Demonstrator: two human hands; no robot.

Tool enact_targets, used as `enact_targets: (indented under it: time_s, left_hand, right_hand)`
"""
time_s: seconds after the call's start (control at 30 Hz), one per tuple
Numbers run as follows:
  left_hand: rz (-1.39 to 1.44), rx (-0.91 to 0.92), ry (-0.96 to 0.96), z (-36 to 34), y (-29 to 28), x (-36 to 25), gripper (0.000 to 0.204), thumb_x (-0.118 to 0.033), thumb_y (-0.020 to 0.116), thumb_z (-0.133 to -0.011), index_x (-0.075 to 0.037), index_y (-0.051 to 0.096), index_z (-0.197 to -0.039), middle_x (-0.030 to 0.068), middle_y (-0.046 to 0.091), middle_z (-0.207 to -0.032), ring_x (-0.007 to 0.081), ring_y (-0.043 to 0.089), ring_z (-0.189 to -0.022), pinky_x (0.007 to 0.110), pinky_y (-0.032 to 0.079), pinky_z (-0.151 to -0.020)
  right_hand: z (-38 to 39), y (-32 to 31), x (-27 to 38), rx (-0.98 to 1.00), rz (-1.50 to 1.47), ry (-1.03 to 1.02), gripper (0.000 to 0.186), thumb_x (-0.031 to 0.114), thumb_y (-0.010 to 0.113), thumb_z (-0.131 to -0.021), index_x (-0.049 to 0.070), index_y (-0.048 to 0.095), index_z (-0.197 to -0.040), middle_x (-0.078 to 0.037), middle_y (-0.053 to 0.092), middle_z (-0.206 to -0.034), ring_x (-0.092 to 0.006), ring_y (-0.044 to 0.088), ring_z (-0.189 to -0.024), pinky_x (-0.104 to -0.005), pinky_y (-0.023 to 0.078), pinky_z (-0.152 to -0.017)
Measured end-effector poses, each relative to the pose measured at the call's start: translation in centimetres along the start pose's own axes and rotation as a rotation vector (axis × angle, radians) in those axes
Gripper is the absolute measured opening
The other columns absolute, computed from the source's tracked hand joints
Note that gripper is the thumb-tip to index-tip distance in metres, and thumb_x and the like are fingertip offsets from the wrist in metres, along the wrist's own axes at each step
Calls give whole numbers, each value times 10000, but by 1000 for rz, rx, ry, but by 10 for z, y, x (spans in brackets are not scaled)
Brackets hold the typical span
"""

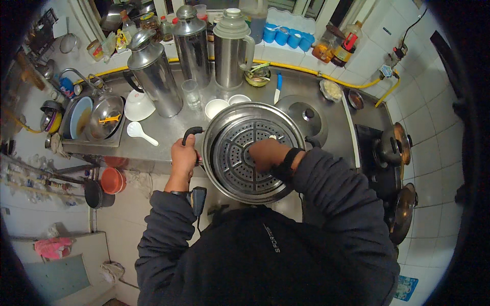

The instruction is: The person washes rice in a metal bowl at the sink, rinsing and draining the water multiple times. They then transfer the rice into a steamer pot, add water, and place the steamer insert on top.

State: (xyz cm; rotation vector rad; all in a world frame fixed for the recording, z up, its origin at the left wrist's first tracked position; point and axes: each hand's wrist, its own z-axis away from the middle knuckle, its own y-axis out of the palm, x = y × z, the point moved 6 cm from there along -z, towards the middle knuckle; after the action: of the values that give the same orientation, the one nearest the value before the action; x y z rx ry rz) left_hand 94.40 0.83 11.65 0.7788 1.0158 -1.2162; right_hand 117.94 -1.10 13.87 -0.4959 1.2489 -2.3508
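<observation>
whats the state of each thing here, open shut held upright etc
steamer pot: uncovered, perforated tray inside
left hand: gripping the pot's black side handle
right hand: inside the pot, on the tray
pot lid: off, lying on the counter
three thermos flasks: upright, capped
white spoon: lying on the counter

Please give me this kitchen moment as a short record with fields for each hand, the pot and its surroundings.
left hand: grips the black side handle of the steamer pot
right hand: inside the pot, on the perforated tray
steamer pot: large, steel, lid off, at the counter's front edge
lid: lies on the counter behind the pot
behind: three steel thermos jugs, white spoon, small white bowls
left: sink with pans
</observation>
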Motion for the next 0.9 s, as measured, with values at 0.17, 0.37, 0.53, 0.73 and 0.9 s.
enact_targets:
  time_s: [0.17, 0.37, 0.53, 0.73, 0.9]
  left_hand:
    - [17, -3, 2, 2, 1, -1, 291, -282, 559, -966, 2, 561, -902, 56, 514, -533, 158, 496, -395, 316, 384, -371]
    - [-4, -13, 2, -1, 0, 3, 308, -296, 567, -959, 4, 561, -890, 50, 509, -550, 160, 497, -404, 324, 393, -374]
    - [-45, 4, 46, 0, -2, 2, 327, -324, 583, -948, -6, 557, -876, 36, 502, -614, 146, 495, -432, 316, 391, -375]
    - [-65, 23, 55, -6, 0, 4, 324, -340, 566, -962, -41, 525, -842, 23, 470, -569, 146, 484, -434, 306, 392, -380]
    - [-63, 70, 66, -12, -3, 13, 326, -356, 565, -962, -69, 511, -817, 16, 455, -561, 147, 468, -440, 309, 387, -388]
  right_hand:
    - [-1, -4, -3, 13, -57, -37, 315, 233, 748, -665, 46, 705, -915, -181, 696, -895, -377, 682, -849, -450, 555, -717]
    - [1, 11, 0, 38, -179, -12, 359, 237, 741, -688, 54, 686, -992, -189, 690, -959, -378, 670, -897, -455, 543, -761]
    - [37, -16, -18, -215, -339, -80, 423, 261, 732, -728, 45, 632, -1077, -192, 668, -948, -377, 645, -914, -460, 507, -814]
    - [165, 12, -87, -1066, -445, 521, 440, 295, 728, -765, 48, 624, -1113, -209, 631, -1012, -388, 608, -943, -457, 497, -828]
    - [163, 100, -96, -1262, -1384, 602, 437, 237, 671, -826, 15, 571, -1189, -141, 641, -893, -257, 643, -779, -388, 529, -675]
